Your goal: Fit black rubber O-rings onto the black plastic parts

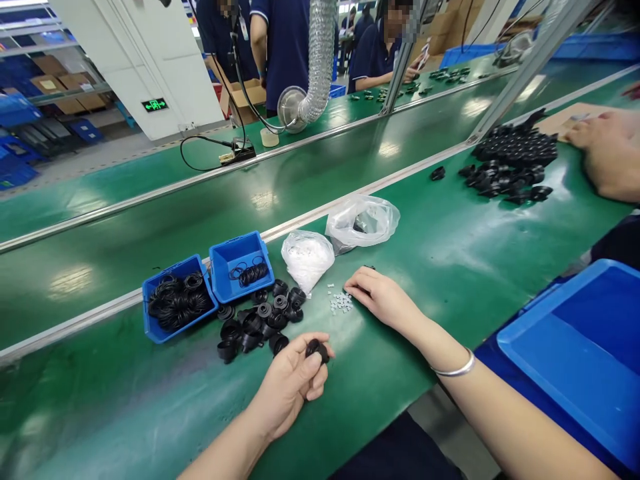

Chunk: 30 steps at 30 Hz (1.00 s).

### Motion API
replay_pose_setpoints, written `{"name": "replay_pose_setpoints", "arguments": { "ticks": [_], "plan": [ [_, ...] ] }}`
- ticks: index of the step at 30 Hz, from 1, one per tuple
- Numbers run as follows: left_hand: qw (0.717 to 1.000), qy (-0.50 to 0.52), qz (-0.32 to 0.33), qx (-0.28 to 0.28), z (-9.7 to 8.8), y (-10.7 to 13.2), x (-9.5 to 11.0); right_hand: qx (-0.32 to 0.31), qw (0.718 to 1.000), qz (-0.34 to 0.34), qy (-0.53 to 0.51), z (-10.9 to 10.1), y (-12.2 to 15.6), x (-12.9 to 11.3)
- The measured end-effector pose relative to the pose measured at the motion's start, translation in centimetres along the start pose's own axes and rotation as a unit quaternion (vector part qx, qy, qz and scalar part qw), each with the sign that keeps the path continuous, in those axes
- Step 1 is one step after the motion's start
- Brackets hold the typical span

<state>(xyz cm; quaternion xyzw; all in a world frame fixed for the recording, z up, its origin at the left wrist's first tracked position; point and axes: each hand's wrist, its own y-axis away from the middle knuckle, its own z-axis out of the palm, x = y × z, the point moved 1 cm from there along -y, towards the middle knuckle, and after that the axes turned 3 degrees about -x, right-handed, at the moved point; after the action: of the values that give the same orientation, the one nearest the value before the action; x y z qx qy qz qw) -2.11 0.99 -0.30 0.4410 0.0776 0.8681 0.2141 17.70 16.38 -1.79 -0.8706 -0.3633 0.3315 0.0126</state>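
My left hand (pixel 295 380) is closed round a small black plastic cap (pixel 317 351), held between thumb and fingers above the green table. My right hand (pixel 383 297) reaches down to the tabletop, its fingertips pressed together at the edge of a scatter of tiny whitish pieces (pixel 341 303). What those fingertips pinch, if anything, is too small to see. A pile of black plastic caps (pixel 255 323) lies to the left of the pieces. Behind them stand a bag of white pieces (pixel 307 257) and an open clear plastic bag (pixel 365 220) with dark contents.
Two blue bins, one (pixel 175 333) full of black rubber rings, the other (pixel 225 253) with fewer, stand at the left by a metal rail (pixel 300 220). More black parts (pixel 510 167) lie right, near another person's hand (pixel 610 153). A blue tray (pixel 575 360) is beside my right arm.
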Motion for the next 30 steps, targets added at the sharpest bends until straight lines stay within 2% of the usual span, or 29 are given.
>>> {"name": "replay_pose_setpoints", "arguments": {
  "ticks": [8,24,30],
  "plan": [
    [0.995,0.073,-0.07,-0.008,-0.06,-0.3,0.21,0.025,0.999,0.04,-0.008,-0.05,0.68,0.06],
    [0.992,0.103,-0.071,-0.022,-0.46,-0.63,-0.16,0.008,1.0,0.029,-0.009,-0.28,0.87,0.22],
    [0.994,0.09,-0.063,-0.022,-0.5,-0.39,-0.06,0.009,1.0,-0.001,0.001,-0.15,0.92,0.55]
  ]
}}
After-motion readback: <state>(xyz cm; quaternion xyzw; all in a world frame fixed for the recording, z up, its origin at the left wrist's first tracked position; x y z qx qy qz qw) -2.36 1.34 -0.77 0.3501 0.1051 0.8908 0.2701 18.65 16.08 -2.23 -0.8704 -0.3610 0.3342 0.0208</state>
